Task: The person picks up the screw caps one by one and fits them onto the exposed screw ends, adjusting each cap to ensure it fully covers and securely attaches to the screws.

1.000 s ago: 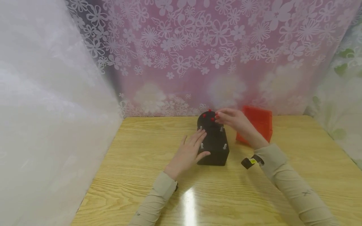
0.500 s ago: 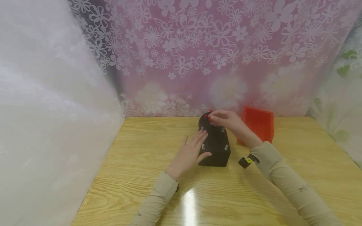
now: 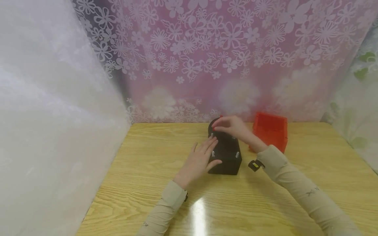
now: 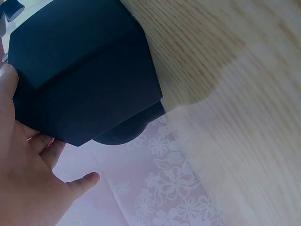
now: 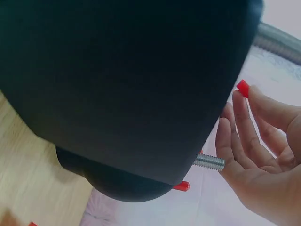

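A wooden table bears one black block, left hand spread on it, right hand pinching one red peg.

Head view: moderately bright, diffuse illumination of low contrast, with a faint haze; a vertical streak of glare whitens the near part of the wood-grain tabletop, and a soft shadow lies beside the right sleeve. The pattern of the pink flowered curtain remains legible. Wrist views: cool, bluish cast; the black box appears as a nearly featureless dark mass against a pale, washed-out background. Left wrist: a broad, pale sheen covers part of the tabletop, its grain softly blurred.
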A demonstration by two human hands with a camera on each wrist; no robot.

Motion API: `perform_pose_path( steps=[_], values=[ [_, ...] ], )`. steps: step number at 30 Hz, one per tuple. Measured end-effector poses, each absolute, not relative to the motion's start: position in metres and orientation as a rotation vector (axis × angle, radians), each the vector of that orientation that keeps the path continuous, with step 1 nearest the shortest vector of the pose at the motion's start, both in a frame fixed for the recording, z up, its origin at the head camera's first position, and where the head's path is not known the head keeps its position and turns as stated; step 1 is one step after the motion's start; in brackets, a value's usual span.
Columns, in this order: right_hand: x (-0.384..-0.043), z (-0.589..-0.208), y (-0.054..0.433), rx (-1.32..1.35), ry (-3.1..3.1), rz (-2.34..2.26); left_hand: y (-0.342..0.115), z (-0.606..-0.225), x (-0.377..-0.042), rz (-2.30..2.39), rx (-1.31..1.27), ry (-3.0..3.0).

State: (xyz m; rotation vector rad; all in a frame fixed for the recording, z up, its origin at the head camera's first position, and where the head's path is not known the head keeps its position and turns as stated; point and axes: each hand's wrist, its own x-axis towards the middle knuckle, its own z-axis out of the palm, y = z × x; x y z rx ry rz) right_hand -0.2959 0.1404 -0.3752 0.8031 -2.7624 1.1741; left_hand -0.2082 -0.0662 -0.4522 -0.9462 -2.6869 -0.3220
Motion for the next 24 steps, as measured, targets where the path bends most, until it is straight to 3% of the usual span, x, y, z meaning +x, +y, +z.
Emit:
perform_pose_path(
  steps=[24],
  values=[
    [-0.2937,-0.3736,0.1299,0.862,-2.822,0.988,-0.066,-0.4499,-0.2065,-0.348,-0.943,-2.693]
  ],
)
